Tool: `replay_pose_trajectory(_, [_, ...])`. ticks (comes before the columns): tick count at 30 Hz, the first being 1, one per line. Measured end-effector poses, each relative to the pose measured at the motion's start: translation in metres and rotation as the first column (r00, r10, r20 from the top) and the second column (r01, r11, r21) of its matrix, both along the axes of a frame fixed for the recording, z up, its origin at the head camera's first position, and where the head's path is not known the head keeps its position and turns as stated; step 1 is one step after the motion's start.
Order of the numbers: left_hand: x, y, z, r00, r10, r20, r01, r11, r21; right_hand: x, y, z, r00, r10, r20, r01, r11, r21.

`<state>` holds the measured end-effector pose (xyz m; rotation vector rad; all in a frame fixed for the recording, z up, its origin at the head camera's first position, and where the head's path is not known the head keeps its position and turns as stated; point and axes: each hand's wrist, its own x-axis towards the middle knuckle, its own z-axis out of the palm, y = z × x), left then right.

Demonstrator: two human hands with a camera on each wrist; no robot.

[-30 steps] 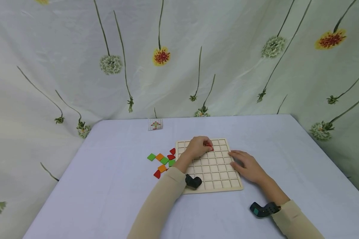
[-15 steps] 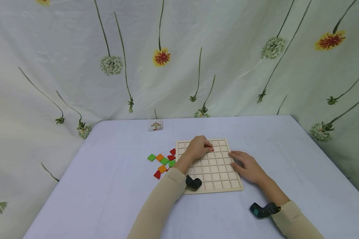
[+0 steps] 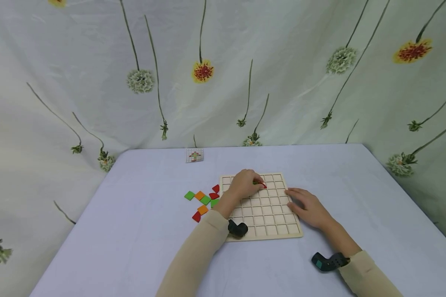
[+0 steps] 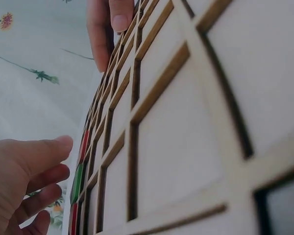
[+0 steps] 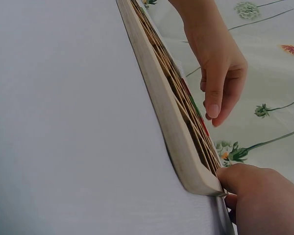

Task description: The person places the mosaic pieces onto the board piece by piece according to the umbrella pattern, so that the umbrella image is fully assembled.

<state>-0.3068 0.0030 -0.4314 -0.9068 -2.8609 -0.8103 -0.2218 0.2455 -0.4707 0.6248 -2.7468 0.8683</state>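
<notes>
Over the upper part of the wooden grid board point(image 3: 269, 214), my left hand point(image 3: 245, 183) hovers with loosely bent fingers. Just beneath its fingertips a red piece point(image 3: 264, 185) and a bit of green show in the head view. From the left wrist, a green piece point(image 4: 77, 183) lies in the grid between two red pieces; the fingers are apart from them and hold nothing. My right hand point(image 3: 309, 208) rests at the board's right edge. In the right wrist view its thumb point(image 5: 235, 177) touches the board's rim.
Left of the board lie loose tiles: green point(image 3: 189, 195), orange point(image 3: 202, 209) and red point(image 3: 196, 216), several in all. A small pattern card point(image 3: 195, 155) is at the table's back edge. A flowered cloth point(image 3: 290, 82) hangs behind the white table point(image 3: 134, 231).
My left fingers have eased off the red piece, so more red and some green now show. The right hand stays at the board's edge.
</notes>
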Motion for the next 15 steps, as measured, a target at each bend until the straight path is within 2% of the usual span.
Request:
replay_pose_trajectory(10, [0.007,-0.017,0.007,0.996,0.021,0.083,-0.025,0.999,0.04,0.001,0.001,0.0,1.0,0.004,0.008,-0.004,1.0,-0.01])
replay_pose_trajectory(15, [0.009,-0.029,0.008,0.996,0.023,0.081,-0.028,0.998,0.056,0.001,-0.001,0.001,1.0,0.004,0.016,-0.004,1.0,-0.007])
